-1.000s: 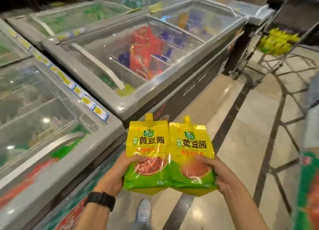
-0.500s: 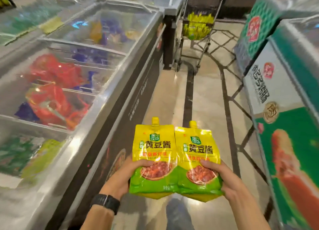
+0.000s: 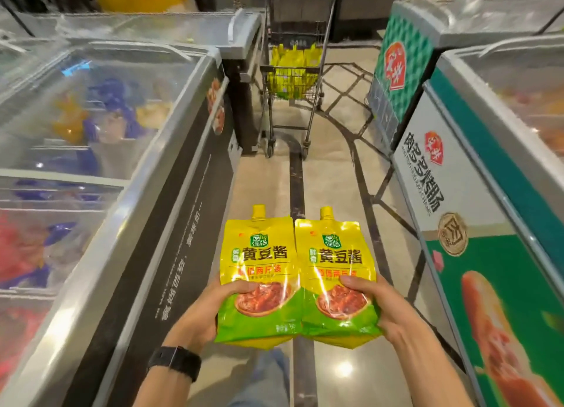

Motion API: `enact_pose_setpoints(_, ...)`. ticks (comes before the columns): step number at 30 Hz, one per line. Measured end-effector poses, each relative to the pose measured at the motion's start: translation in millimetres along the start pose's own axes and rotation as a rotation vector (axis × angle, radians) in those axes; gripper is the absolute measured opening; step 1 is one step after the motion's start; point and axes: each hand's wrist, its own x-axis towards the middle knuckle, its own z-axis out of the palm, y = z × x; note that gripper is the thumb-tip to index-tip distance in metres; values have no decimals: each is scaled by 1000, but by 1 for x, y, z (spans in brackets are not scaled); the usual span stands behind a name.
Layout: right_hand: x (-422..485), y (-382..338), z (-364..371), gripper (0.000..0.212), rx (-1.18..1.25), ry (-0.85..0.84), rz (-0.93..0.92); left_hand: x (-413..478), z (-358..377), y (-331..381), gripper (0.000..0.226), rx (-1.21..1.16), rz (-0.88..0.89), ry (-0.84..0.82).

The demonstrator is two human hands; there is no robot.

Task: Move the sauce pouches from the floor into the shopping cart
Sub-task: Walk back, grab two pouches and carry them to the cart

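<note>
We see two yellow-and-green sauce pouches held up side by side, low in the middle of the view and above the floor (image 3: 331, 181). The left hand (image 3: 198, 313) grips the left pouch (image 3: 258, 263) at its lower left edge. Its thumb (image 3: 241, 287) lies across the front, just above the printed bowl of sauce, and the fingers are hidden behind the pack. The right hand (image 3: 393, 309) grips the right pouch (image 3: 335, 266) in the same way at its lower right edge, with its thumb (image 3: 357, 281) pressed on the front. Both pouches stand upright with their yellow spouts on top, and their inner edges touch or slightly overlap. We cannot tell which lies in front. A black watch (image 3: 174, 362) sits on the left wrist. Below the pouches we see a leg (image 3: 265, 373) in blue jeans.

The cart (image 3: 300, 19) stands well ahead at the far end of the aisle, well apart from the hands. In its basket we see a heap (image 3: 291, 71) of the same yellow packs. A dark strip (image 3: 297, 174) in the floor runs from under the pouches straight towards the cart.

The left freezer (image 3: 146, 193) lines that side of the aisle, with blurred red, blue and yellow goods under its glass lid. The right freezer (image 3: 457, 223) faces it, its white and green side printed with a red logo and a picture of food.
</note>
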Motion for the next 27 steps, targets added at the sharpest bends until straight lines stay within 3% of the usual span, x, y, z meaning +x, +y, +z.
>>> enact_pose_setpoints(7,132,-126,-12,103,7,63,-38,173,34,107,112,27,5,-86)
enact_pose_setpoints(12,197,-220,-23,81,16,110,-32,274,80,187,86,68,-26,-174)
enact_pose_setpoints(14,224,-252,-33,93,27,131,-36,311,99,214,77,84,-26,-198)
enact_pose_setpoints(16,253,-280,-46,112,40,155,-34,350,117,238,83,102,-18,-207)
enact_pose_setpoints(21,342,-352,-94,107,105,136,-84,451,169,286,79,140,-8,-223)
enact_pose_setpoints(27,456,-455,-154,110,71,94,-19,569,230,345,105,112,-14,-147)
